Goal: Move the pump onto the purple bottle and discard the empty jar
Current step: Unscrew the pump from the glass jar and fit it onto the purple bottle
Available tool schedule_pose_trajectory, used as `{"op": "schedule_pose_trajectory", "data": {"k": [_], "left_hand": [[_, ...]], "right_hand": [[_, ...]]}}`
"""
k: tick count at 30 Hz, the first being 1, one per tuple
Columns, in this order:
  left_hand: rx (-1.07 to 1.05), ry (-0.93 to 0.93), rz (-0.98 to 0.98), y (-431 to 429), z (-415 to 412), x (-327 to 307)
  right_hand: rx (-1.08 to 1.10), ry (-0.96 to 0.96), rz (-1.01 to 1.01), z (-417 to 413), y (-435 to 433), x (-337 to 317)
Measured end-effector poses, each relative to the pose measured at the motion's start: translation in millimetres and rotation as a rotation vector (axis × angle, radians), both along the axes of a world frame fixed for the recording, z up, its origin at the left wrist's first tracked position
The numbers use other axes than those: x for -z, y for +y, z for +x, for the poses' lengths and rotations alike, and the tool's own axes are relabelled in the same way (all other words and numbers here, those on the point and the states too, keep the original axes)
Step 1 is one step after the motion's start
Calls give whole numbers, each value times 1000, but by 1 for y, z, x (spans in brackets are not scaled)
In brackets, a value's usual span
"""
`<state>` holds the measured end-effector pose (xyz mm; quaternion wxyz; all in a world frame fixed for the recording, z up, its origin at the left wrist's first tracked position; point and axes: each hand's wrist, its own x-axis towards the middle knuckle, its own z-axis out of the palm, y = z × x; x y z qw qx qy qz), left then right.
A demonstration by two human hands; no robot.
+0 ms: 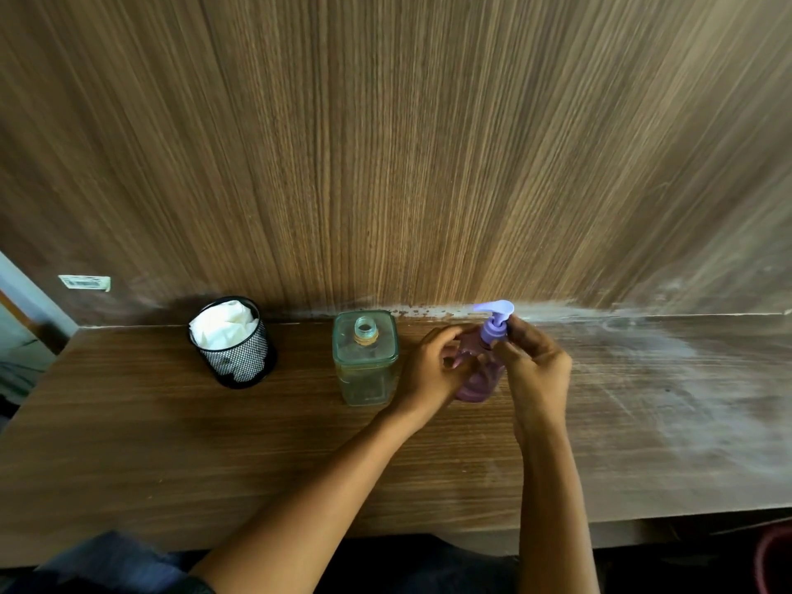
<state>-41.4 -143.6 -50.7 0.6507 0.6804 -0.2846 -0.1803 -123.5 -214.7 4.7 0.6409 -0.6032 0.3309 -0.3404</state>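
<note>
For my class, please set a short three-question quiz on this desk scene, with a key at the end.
1. True or false: the clear jar has a cap on its neck.
2. The left hand holds: A) the jar B) the purple bottle C) nothing.
3. Fill in: the right hand pinches the ____.
Key: 1 false; 2 B; 3 pump.
</note>
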Motion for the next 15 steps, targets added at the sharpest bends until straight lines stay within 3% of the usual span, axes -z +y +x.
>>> {"op": "schedule_pose_trajectory", "data": {"k": [9, 15], "left_hand": [[-3, 17, 41, 1, 1, 3], [5, -4, 25, 2, 0, 0]], "right_hand": [[119, 3, -56, 0, -1, 0], [-28, 30, -87, 3, 1, 5]]}}
